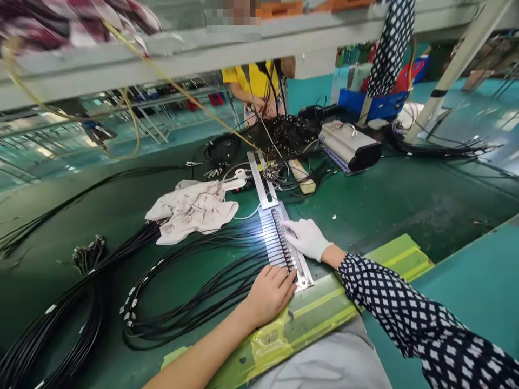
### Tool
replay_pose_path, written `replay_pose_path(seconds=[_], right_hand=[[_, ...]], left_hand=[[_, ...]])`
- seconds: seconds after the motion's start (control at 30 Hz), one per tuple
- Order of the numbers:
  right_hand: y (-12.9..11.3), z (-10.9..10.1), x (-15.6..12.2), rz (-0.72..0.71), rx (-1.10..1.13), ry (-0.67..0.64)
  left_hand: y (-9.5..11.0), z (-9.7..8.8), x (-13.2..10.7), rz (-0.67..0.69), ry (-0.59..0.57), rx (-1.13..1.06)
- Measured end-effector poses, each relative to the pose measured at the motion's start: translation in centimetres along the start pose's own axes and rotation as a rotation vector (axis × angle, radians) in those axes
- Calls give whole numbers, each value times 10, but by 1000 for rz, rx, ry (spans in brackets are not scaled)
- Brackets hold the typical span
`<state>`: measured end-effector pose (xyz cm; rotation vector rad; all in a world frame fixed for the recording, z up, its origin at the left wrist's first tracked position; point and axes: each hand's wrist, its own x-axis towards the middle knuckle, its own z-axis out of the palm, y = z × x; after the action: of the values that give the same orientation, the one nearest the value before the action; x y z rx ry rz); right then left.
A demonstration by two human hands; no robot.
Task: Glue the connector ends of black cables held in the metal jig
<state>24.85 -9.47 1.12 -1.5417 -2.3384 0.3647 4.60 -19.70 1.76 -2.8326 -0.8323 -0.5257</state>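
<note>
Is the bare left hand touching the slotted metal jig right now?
Touching: the head view shows the left hand with its fingertips lying on the near edge of the slotted metal jig.

white glove [307, 240], dark sleeve with white diamond pattern [405, 313], black cables [203, 310], green workbench [405, 216]

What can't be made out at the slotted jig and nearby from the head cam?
Head view:
Lower end of the slotted metal jig: covered by the bare left hand.
Cable ends in the slots: too small, washed out by glare.
Co-worker's hands: too small and partly hidden by cables, so anything held is unclear.
</note>
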Motion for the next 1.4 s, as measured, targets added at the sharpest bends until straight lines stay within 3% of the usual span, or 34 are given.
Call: replay_pose_path(seconds=[0.13, 0.23, 0.3, 0.43, 0.53, 0.7, 0.77, 0.87, 0.97, 1.07, 1.23, 1.33, 1.4], right_hand=[[-12, 5, -10, -26, -25, 25], [-7, -5, -2, -48, -48, 33], [5, -23, 19, -41, -71, 69], [35, -59, 88, 54, -118, 204], [47, -57, 132, 42, -97, 158], [54, -34, 158, 43, 88, 93], [64, -40, 163, 76, 217, 152], [93, -68, 167, 159, 462, 356], [139, -104, 159, 285, 737, 658], [183, -121, 134, 396, 1000, 901], [221, -99, 97, 425, 1372, 988], [230, -82, 93, 390, 1548, 970], [233, -75, 93, 356, 1642, 950]], left_hand=[[2, -5, -11, 39, 90, 39], [2, -1, -13, 48, 101, 21], [1, 3, -12, 46, 92, -25], [-1, 8, -8, 31, 145, -82], [-3, 13, -6, 34, 230, -66], [-7, 29, -8, 55, 327, -22], [-9, 28, -8, 73, 328, -39], [-20, 10, 2, 50, 269, -166], [-46, -10, 34, -159, 166, -363], [-87, -5, 91, -410, 47, -566], [-146, 62, 220, -626, 19, -730], [-151, 98, 288, -676, -15, -875], [-145, 109, 319, -631, 13, -949]])
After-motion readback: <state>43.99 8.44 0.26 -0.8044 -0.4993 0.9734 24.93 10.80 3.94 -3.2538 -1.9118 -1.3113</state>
